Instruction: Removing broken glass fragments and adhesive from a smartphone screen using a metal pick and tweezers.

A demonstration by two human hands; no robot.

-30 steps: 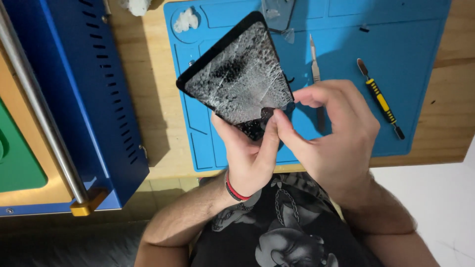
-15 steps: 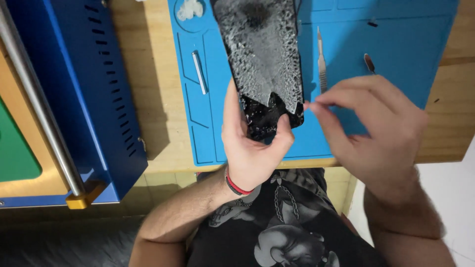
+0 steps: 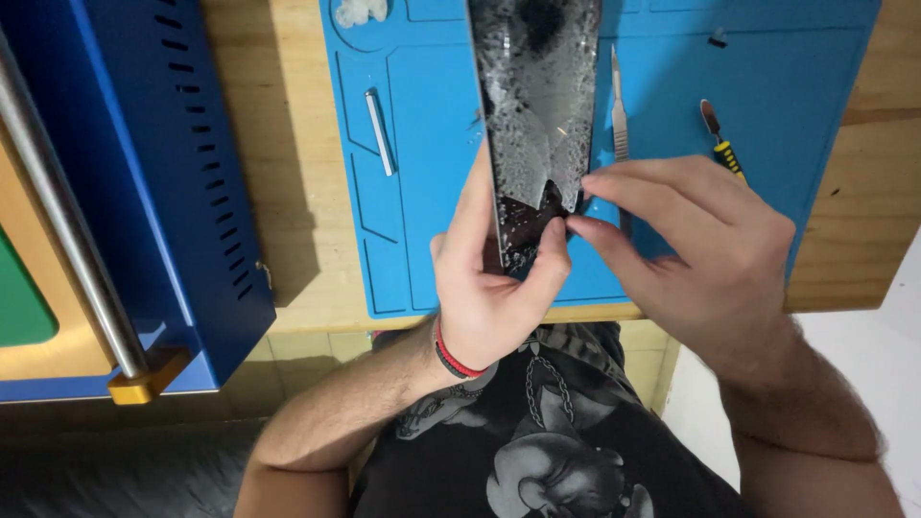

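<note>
A cracked, shattered phone screen panel [image 3: 537, 105] is held upright over the blue work mat [image 3: 796, 105]. My left hand [image 3: 489, 288] grips its lower end from below, thumb pressed on the dark broken corner. My right hand [image 3: 691, 240] comes in from the right, its fingertips pinching at the lower right edge of the panel, beside the thumb of the other hand. A red and black band sits on my left wrist.
On the mat lie a metal scalpel [image 3: 619, 105], a yellow-and-black handled tool [image 3: 721, 144], a small metal bar [image 3: 380, 132] and a white wad [image 3: 360, 11]. A blue machine [image 3: 163, 182] with a steel rod [image 3: 67, 240] stands at left on the wooden table [image 3: 288, 192].
The panel has swung from tilted to pointing straight away from me, and more of its lower corner shows dark. My right fingers have moved in onto its lower edge.
</note>
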